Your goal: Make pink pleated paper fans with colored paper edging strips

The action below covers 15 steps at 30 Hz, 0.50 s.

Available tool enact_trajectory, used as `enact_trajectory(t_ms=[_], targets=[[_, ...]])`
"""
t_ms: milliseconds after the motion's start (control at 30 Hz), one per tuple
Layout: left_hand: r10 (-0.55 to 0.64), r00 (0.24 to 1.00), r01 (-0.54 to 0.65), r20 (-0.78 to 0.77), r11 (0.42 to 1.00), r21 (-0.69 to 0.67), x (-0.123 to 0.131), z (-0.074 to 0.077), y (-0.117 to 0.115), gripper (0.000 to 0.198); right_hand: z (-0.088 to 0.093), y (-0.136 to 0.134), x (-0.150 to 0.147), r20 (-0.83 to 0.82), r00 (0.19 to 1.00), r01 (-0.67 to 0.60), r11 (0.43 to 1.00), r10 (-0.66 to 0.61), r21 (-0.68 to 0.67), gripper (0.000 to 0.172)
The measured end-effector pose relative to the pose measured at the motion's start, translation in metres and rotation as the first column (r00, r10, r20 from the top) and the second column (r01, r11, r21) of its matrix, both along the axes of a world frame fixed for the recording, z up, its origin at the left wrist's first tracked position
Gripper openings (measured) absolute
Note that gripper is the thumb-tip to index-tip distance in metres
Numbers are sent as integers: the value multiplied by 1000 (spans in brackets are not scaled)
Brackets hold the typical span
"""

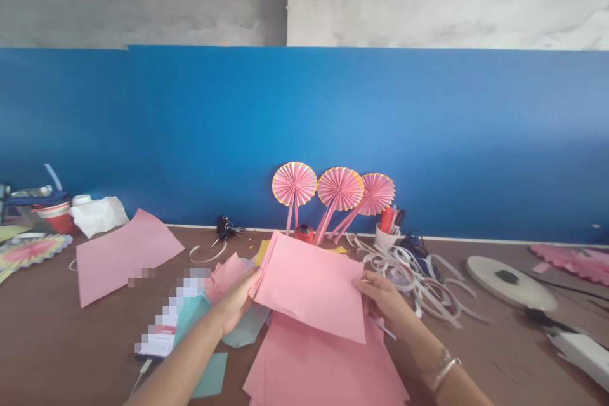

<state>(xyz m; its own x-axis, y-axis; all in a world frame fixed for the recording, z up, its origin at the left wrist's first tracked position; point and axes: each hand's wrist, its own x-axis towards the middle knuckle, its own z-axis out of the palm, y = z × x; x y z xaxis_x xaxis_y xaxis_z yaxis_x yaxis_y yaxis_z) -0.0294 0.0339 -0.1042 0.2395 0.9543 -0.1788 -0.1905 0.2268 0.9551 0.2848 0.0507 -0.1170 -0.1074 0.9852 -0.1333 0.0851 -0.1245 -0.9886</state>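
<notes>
A pink sheet of paper (309, 285) is held up between my two hands, with narrow folded layers along its left edge. My left hand (238, 304) is closed on that folded edge. At the opposite edge my right hand (383, 295) pinches the sheet, its thumb on top and some fingers hidden underneath. Below lies a stack of pink paper (328, 368), partly covered by the held sheet. Beside my left forearm are pieces of teal paper (212, 375) and a crumpled pink piece (231, 276). A thin white strip (384, 330) shows just under my right hand.
Three round pleated paper fans (294, 184) lean against the blue partition (214, 127). Curled white strips (419, 279) and a white pen cup (386, 238) lie behind my right hand. Left are a phone (159, 336), keys (226, 228) and a loose pink sheet (124, 254).
</notes>
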Motion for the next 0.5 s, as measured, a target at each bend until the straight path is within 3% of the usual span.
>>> enact_trajectory(t_ms=[267, 500], targets=[[34, 998, -29, 52, 996, -83, 1, 1, -1, 42, 0, 0, 0, 3, 1000, 7, 1000, -7, 2, 31], [22, 999, -21, 37, 999, -32, 2, 2, 0, 37, -2, 0, 0, -16, 1000, 14, 1000, -14, 5, 30]])
